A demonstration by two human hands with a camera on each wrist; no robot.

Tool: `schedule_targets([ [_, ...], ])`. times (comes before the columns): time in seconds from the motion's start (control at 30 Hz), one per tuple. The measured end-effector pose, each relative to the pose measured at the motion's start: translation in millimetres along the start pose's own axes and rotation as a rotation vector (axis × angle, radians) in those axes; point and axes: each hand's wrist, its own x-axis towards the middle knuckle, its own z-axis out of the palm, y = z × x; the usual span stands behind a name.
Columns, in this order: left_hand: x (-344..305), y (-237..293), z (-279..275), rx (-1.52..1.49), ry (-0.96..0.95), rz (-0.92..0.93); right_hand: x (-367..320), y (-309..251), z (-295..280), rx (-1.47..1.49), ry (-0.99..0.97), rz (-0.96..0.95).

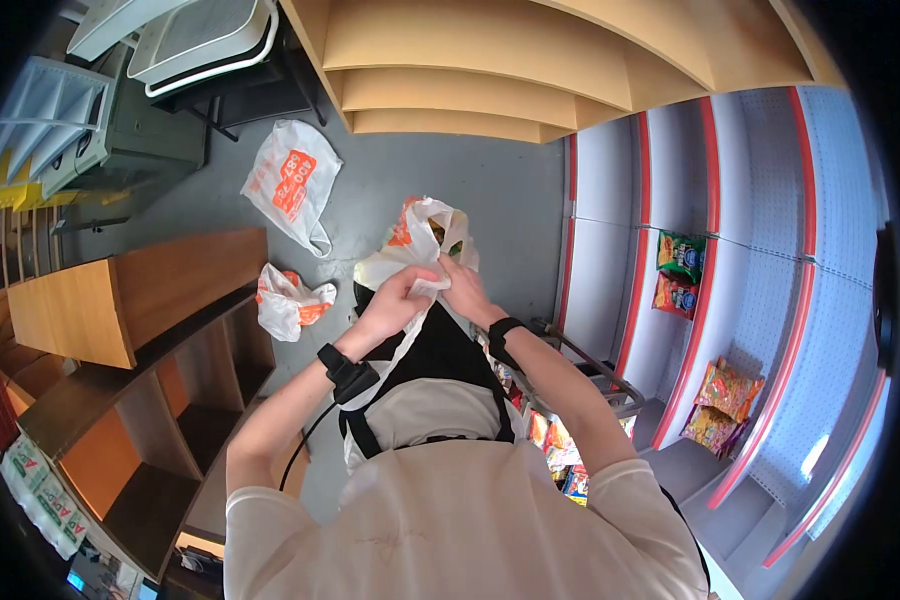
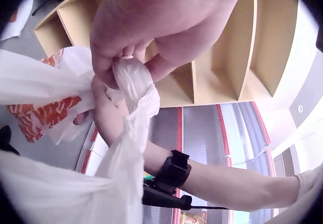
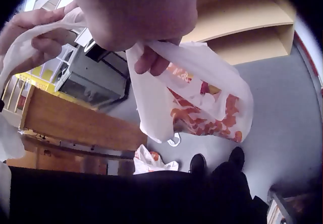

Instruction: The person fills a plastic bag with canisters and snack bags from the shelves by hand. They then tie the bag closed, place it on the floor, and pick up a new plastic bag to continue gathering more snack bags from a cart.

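A white plastic carrier bag with orange print hangs in front of my body. Yellow and green packaging shows inside its mouth. My left hand grips a gathered strip of the bag's plastic, with fingers curled round it in the left wrist view. Close beside it, my right hand holds the bag near its opening. From the right wrist view, the right fingertips curl over the bag's edge, and the printed side hangs below them. A twisted length of white plastic trails down from the left hand.
Two more white bags lie to the left: a flat one and a crumpled one. A wooden shelf unit stands left, another ahead. Red-edged shelves with snack packets line the right, near a cart.
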Motion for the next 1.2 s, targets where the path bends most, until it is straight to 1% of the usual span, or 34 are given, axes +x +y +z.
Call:
schedule_targets([
  [0.1, 2.8, -4.7, 7.8, 0.008, 0.009, -0.041, -3.2, 10.4, -9.3, 0.003, -0.033, -0.008],
  [0.2, 6.5, -9.7, 15.3, 0.020, 0.003, -0.017, -10.2, 16.8, -18.1, -0.035, -0.066, 0.016],
  [0.33, 11.2, -13.9, 21.3, 0.008, -0.021, -0.040, -17.7, 21.8, -24.5, -0.035, -0.040, 0.014],
  [0.4, 12.0, -15.4, 22.7, -0.002, -0.042, -0.108, -20.3, 23.0, -27.5, -0.045, -0.070, 0.034],
  [0.43, 12.3, -18.5, 23.6, -0.003, -0.042, -0.108, -21.2, 23.4, -28.5, -0.046, -0.071, 0.034],
  [0.5, 12.8, -24.7, 25.3, 0.036, -0.009, -0.044, -22.1, 24.0, -29.4, -0.058, -0.096, 0.057],
  [0.6, 12.5, -29.3, 25.6, 0.062, -0.018, -0.033, -25.2, 24.7, -29.0, -0.044, -0.067, 0.027],
  [0.83, 10.4, -36.5, 19.8, 0.021, 0.011, -0.039, -19.6, 38.7, -15.9, 0.005, -0.078, 0.048],
  [0.9, 8.1, -30.7, 13.6, 0.078, 0.026, -0.131, -16.0, 43.5, -10.6, 0.021, -0.026, 0.043],
  [1.03, 6.1, -15.5, 4.1, 0.123, 0.053, -0.177, -9.5, 44.3, -10.9, 0.032, -0.015, 0.045],
  [1.1, 7.5, -11.2, 0.2, 0.065, 0.070, -0.209, -4.2, 45.9, -10.4, 0.031, 0.004, 0.069],
  [1.13, 10.1, -17.7, -3.3, 0.068, 0.068, -0.209, -1.4, 48.6, -10.0, 0.032, 0.007, 0.069],
  [1.2, 15.3, -35.5, -11.6, 0.030, 0.073, -0.110, 2.7, 51.6, -11.0, -0.005, -0.001, 0.092],
])
